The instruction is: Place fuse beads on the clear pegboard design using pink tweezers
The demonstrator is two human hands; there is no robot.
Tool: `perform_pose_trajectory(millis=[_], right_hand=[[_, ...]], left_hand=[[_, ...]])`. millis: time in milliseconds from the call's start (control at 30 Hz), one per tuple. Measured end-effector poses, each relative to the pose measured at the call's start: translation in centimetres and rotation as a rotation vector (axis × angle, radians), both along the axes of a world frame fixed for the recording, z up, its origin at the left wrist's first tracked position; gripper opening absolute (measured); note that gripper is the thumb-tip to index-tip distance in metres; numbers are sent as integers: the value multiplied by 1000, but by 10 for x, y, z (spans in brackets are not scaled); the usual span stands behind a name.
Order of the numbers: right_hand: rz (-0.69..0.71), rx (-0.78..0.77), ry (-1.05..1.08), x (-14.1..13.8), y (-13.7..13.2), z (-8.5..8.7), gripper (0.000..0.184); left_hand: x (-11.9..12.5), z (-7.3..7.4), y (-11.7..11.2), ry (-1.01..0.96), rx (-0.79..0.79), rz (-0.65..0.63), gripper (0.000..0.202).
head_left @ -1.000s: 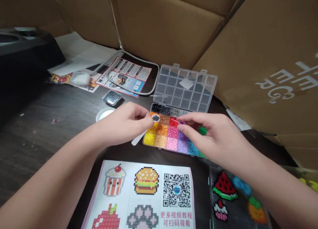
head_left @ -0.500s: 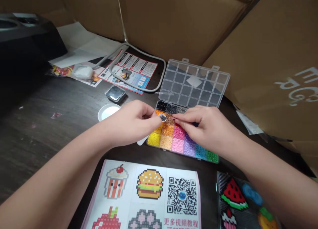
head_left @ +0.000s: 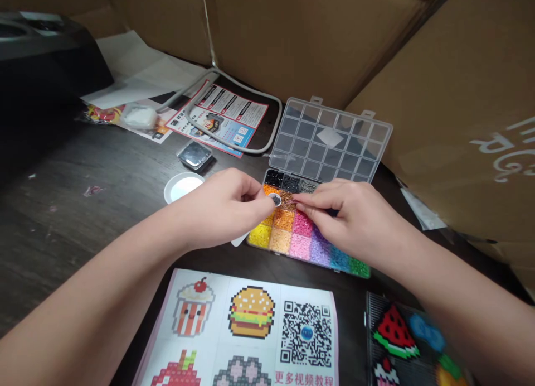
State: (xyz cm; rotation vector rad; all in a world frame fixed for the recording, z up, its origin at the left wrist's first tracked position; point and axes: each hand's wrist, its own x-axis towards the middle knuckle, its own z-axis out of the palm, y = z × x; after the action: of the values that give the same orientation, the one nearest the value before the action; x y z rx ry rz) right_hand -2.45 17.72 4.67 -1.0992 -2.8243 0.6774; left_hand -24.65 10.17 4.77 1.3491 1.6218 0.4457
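My left hand (head_left: 232,207) pinches a small white scoop (head_left: 275,196) with dark beads in it. The scoop is held over the left part of an open bead box (head_left: 317,263), whose compartments hold beads sorted by colour. Close by on the right, the closed fingers of my right hand (head_left: 351,213) grip thin tweezers (head_left: 293,201). Their tips point at the scoop and lie just beside its rim; whether they pinch a bead is too small to tell. My right hand covers several of the box's compartments.
In front lies a pattern sheet (head_left: 221,297); a case with finished bead figures (head_left: 395,333) is at the lower right. The box's clear lid (head_left: 309,146) stands raised. A white dish (head_left: 184,188), a small black box (head_left: 195,154), leaflets (head_left: 221,118) and a grey frame (head_left: 279,118) lie behind.
The camera view has shifted slightly. Both hands keep almost the same pose, with the tweezer tips still beside the scoop.
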Motion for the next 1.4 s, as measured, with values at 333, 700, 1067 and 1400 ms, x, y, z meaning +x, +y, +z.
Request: perform_pose_trajectory(millis=[333, 700, 1067, 1400], right_hand=[[25, 63, -59, -7, -4, 10, 29], [29, 103, -71, -4, -4, 8, 29], [13, 110, -107, -7, -5, 8, 28], [38, 149, -91, -5, -7, 7, 29]], left_hand=[[2, 0, 1, 31, 16, -10, 33], [2, 2, 1, 43, -23, -13, 29], [2, 3, 1, 37, -37, -13, 28], [6, 9, -1, 25, -72, 29, 30]])
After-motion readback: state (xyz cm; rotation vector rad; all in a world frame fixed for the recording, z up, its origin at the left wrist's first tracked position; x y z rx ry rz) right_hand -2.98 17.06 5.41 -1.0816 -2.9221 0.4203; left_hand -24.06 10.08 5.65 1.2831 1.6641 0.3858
